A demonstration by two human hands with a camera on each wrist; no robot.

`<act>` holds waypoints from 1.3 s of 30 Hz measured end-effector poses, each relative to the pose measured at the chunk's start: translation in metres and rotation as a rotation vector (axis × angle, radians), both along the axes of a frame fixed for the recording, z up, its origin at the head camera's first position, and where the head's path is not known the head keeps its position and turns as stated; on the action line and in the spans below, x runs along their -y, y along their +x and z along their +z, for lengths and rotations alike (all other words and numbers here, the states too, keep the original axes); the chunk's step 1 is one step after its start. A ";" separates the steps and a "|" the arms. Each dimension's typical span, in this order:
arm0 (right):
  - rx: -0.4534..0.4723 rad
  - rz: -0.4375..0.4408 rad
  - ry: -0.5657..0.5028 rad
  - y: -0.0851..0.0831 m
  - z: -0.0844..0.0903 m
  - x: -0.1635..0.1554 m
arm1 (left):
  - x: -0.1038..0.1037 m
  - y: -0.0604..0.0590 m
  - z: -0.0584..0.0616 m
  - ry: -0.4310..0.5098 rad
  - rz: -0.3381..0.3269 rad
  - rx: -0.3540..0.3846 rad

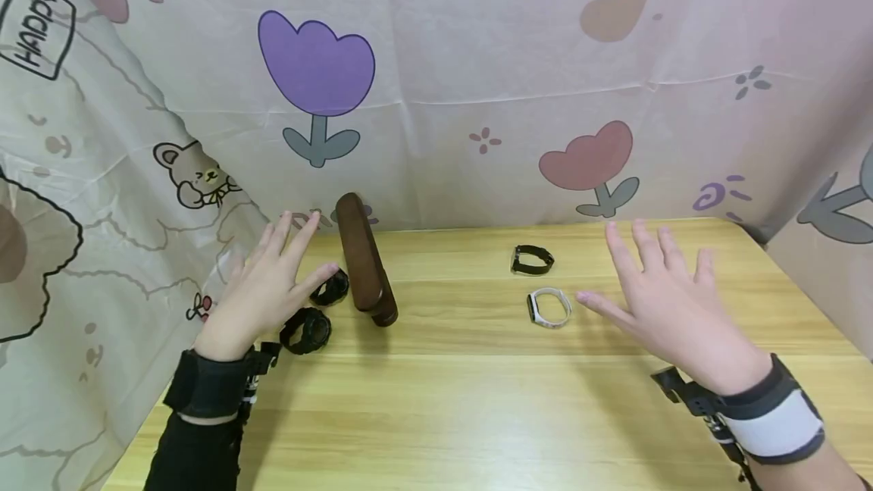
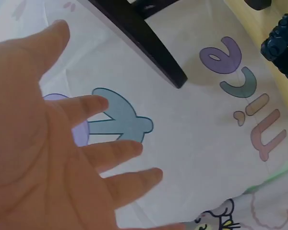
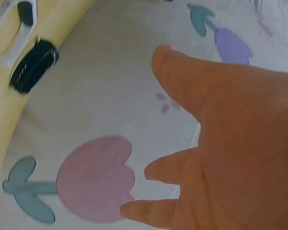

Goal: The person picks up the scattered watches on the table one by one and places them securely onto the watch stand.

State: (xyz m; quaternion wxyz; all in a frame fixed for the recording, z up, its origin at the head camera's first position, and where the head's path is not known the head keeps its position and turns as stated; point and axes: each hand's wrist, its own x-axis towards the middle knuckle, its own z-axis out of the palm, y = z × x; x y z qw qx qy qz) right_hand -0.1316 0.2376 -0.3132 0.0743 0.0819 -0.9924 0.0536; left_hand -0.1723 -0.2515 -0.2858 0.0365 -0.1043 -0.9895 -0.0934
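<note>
Table (image 1: 477, 400): pale wood-grain top, as I see it from the head view; it runs back to the cloth.
Backdrop (image 1: 477, 59): cream cloth printed with tulips, hearts and a bear, hung behind and on both sides.
Stand (image 1: 364, 260): dark brown wooden bar, lying left of centre.
Left hand (image 1: 269, 290): fingers spread, holding nothing, hovering beside the stand.
Black watches (image 1: 307, 329): two, on the table just by my left hand, near the stand's base.
Right hand (image 1: 671, 301): fingers spread, holding nothing.
White band (image 1: 549, 308): on the table just left of my right thumb.
Black band (image 1: 532, 260): behind the white one, near the cloth.
</note>
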 end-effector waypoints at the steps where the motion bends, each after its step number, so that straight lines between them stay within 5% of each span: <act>1: -0.015 0.011 0.013 0.000 -0.001 0.004 | 0.001 -0.003 0.000 0.004 -0.008 -0.002; 9: -0.169 0.176 0.015 0.008 -0.006 0.046 | 0.009 -0.031 -0.002 0.043 -0.093 -0.112; 19: -0.384 0.423 -0.124 0.005 -0.020 0.103 | 0.016 -0.066 -0.001 0.000 -0.190 -0.300; 26: -0.454 0.547 -0.182 0.001 -0.026 0.145 | 0.016 -0.090 -0.001 -0.019 -0.201 -0.216; 39: -0.411 0.582 -0.208 -0.010 -0.024 0.201 | 0.009 -0.122 -0.007 0.022 -0.198 -0.092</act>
